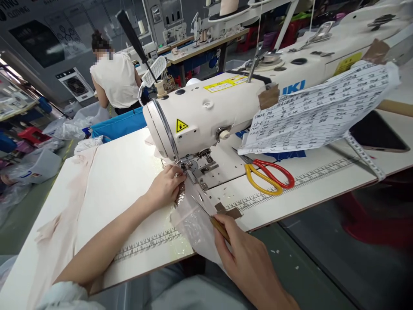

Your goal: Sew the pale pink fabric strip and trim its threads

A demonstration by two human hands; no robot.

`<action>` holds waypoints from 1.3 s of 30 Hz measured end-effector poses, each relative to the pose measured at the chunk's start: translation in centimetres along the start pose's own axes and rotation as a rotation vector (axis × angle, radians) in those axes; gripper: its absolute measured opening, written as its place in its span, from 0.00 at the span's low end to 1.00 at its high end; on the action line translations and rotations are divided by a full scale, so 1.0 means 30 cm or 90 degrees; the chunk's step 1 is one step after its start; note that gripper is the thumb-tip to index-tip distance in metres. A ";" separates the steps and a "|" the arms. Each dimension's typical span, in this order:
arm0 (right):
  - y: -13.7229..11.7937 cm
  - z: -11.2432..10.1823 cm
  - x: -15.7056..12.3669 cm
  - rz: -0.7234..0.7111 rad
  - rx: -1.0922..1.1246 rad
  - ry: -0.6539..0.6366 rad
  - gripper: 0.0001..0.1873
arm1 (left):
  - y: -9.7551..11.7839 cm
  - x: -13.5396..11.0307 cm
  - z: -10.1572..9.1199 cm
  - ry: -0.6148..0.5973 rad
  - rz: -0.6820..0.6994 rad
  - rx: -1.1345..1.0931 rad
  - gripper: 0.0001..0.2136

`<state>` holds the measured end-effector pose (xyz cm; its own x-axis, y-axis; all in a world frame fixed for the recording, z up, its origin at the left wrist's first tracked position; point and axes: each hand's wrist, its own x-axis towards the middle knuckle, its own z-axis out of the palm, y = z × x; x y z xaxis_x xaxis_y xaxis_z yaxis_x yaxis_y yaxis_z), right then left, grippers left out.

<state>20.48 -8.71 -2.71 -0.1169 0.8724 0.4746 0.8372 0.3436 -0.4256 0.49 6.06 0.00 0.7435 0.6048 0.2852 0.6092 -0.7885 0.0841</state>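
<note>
Fingers of right hand grasp awl, left hand curled over fabric, grip unclear.

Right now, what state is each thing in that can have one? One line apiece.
White sewing machine: upright; running or stopped unclear.
Left hand: fingers bent against silvery sparkling cloth.
Right hand: fingers closed around thin metal tool with wooden handle.
Sheer pale cloth: loosely draped, wrinkled.
Red-and-yellow-handled scissors: lying flat, blades partly hidden.
Handwritten white paper sheet: taped up, slanting.
Flat black phone: lying down, screen dark.
</note>
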 end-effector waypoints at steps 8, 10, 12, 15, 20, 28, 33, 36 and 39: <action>0.034 -0.039 -0.038 -0.033 -0.013 0.006 0.13 | 0.107 -0.020 0.048 0.036 -0.107 0.041 0.16; 0.040 -0.030 -0.029 -0.047 -0.013 0.003 0.13 | 0.104 -0.033 0.051 0.043 -0.110 0.009 0.18; 0.043 -0.021 -0.026 -0.056 -0.016 0.003 0.14 | 0.096 -0.045 0.050 0.037 -0.105 -0.018 0.19; 0.044 -0.017 -0.029 -0.058 -0.023 -0.006 0.13 | 0.087 -0.057 0.049 0.028 -0.087 -0.034 0.21; 0.043 -0.030 -0.021 -0.048 -0.019 -0.023 0.13 | 0.104 -0.055 0.062 0.023 -0.091 0.014 0.21; 0.036 -0.029 0.025 -0.043 -0.086 -0.031 0.12 | 0.117 -0.052 0.060 -0.002 -0.096 0.039 0.22; 0.037 -0.025 0.038 -0.048 -0.105 -0.035 0.13 | 0.125 -0.052 0.056 -0.001 -0.110 0.041 0.22; 0.038 -0.022 0.046 -0.048 -0.108 -0.038 0.13 | 0.135 -0.054 0.055 0.000 -0.113 0.040 0.22; 0.035 -0.022 0.057 -0.052 -0.107 -0.040 0.12 | 0.142 -0.057 0.053 0.000 -0.109 0.045 0.22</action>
<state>21.52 -7.09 -1.84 -0.2175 0.8656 0.4509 0.8999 0.3568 -0.2507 2.25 1.84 -1.66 0.6268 0.7300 0.2724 0.7452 -0.6638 0.0639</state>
